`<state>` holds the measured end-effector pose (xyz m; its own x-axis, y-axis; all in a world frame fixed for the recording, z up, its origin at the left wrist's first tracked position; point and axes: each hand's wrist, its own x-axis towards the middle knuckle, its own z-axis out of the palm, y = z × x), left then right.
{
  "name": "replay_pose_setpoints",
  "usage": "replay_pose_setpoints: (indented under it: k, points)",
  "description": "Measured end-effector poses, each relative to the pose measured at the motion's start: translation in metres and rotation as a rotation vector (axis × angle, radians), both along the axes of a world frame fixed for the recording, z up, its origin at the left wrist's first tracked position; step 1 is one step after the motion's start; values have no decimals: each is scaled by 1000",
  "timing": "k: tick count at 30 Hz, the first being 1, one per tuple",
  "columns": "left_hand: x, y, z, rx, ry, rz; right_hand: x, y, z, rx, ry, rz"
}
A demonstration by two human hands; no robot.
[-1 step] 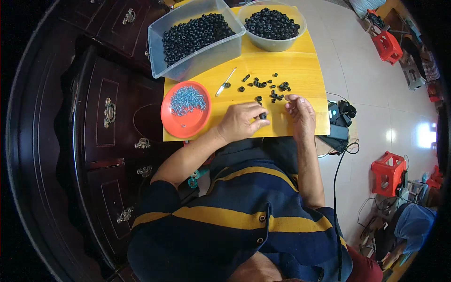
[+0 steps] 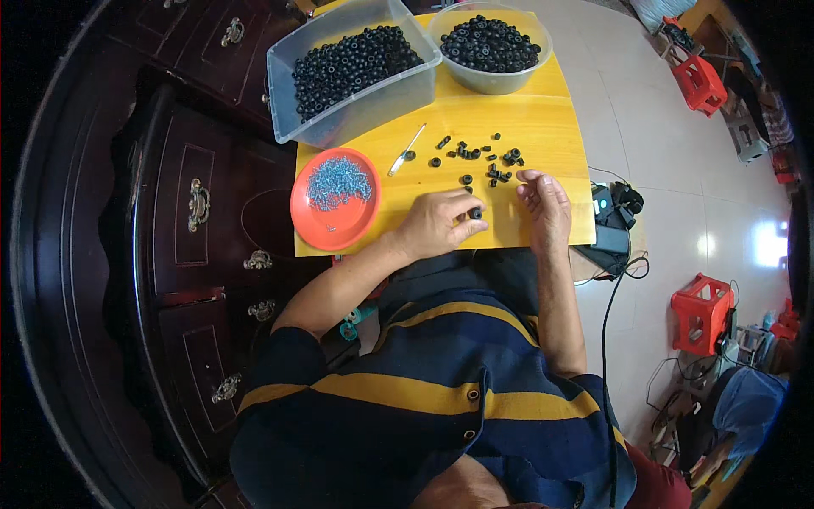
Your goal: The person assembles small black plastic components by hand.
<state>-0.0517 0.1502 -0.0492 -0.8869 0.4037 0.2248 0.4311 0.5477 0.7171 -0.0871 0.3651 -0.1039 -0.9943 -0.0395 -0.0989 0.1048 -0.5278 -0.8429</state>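
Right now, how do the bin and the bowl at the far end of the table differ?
The bin is rectangular with straight sides, while the bowl is round. The bin is clearly the larger of the two, the bowl the smaller. The bin stands to the left, the bowl to its right. Both are see-through and hold many small black pieces.

a small black piece [image 2: 476, 214] is pinched between left fingers [image 2: 463, 204]; loose black pieces [image 2: 468, 153] lie scattered beyond
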Motion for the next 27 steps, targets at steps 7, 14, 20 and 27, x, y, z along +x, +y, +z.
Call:
replay_pose_setpoints:
  k: [7, 14, 20, 27]
  points:
    - [-11, -2, -26, 399, -791, 48, -10, 8, -14, -25, -35, -82]
    - [-80, -6, -23, 172, -568, -73, -8, 11, -25, -16, 35, -12]
    - [-151, 13, 57, 556, -356, 207, -6, 15, -24, 20, 40, 12]
    - [-101, 4, -12, 291, -346, 176, -5, 18, -19, 70, 58, 72]
